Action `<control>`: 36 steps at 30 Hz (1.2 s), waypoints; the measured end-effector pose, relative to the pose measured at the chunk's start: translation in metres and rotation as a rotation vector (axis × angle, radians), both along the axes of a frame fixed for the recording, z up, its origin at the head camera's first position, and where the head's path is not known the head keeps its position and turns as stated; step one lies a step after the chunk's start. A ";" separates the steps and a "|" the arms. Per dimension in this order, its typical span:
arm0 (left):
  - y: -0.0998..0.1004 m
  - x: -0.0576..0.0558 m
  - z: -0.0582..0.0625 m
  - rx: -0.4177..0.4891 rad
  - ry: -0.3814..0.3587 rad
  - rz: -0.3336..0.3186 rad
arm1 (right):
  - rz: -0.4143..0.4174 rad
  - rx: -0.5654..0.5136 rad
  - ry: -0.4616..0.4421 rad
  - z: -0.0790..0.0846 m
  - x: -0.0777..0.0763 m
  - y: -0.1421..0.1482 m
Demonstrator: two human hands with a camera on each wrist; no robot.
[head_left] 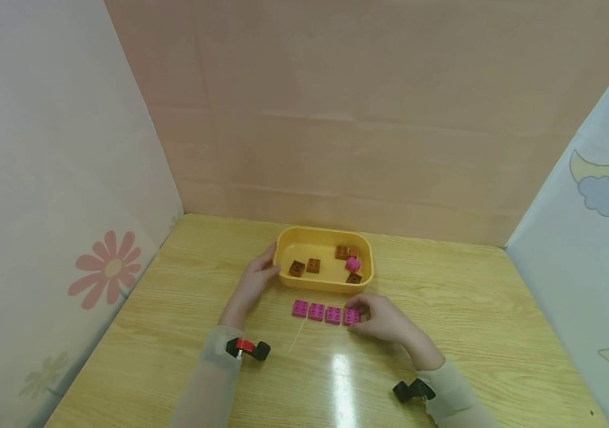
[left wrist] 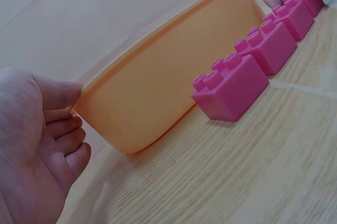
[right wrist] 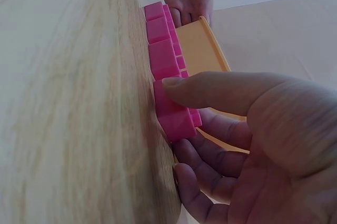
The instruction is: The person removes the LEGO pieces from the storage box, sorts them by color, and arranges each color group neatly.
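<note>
In the head view, several pink toy bricks (head_left: 316, 311) stand studs up in a row on the table, in front of a yellow plastic bin (head_left: 325, 285). My right hand (head_left: 381, 319) pinches the rightmost pink brick (right wrist: 171, 111) between thumb and fingers, with the brick resting on the table at the row's end. At the bin's left end, my left hand (head_left: 255, 280) grips the rim (left wrist: 79, 95) between thumb and fingers. Inside the bin lie several brown bricks (head_left: 313, 265) and one pink brick (head_left: 353, 264).
The wooden table (head_left: 218, 249) meets a plain beige back wall (head_left: 336, 148). A flower-printed sheet (head_left: 106, 270) hangs at the left and a moon-and-star sheet (head_left: 598, 249) at the right. Each wrist wears a small black camera (head_left: 411, 390).
</note>
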State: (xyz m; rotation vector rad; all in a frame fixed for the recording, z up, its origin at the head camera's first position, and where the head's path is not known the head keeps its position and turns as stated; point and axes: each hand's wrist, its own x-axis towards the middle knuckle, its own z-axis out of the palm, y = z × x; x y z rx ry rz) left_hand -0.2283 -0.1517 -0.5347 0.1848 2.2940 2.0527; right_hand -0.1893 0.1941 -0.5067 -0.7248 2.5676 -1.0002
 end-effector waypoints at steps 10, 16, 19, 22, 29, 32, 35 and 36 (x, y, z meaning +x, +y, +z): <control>0.000 -0.002 -0.001 -0.004 -0.009 -0.005 | 0.005 -0.012 -0.018 0.000 -0.001 0.002; 0.000 -0.002 -0.001 -0.001 -0.011 -0.007 | 0.010 -0.020 -0.030 -0.002 -0.003 0.004; 0.001 -0.001 0.000 0.000 -0.008 -0.007 | 0.008 -0.025 -0.036 -0.002 -0.004 0.004; 0.001 -0.001 0.000 -0.003 -0.007 -0.005 | 0.003 -0.026 -0.044 -0.003 -0.003 0.005; 0.000 -0.001 -0.001 -0.007 -0.007 -0.001 | -0.001 -0.022 -0.059 -0.002 -0.003 0.005; 0.000 -0.002 -0.003 -0.006 -0.005 0.000 | 0.002 -0.024 -0.060 -0.001 -0.004 0.007; -0.001 -0.002 -0.003 -0.002 -0.004 -0.004 | 0.003 -0.020 -0.058 0.000 -0.004 0.008; -0.001 -0.002 -0.003 -0.001 -0.003 -0.006 | 0.004 -0.019 -0.055 0.001 -0.004 0.009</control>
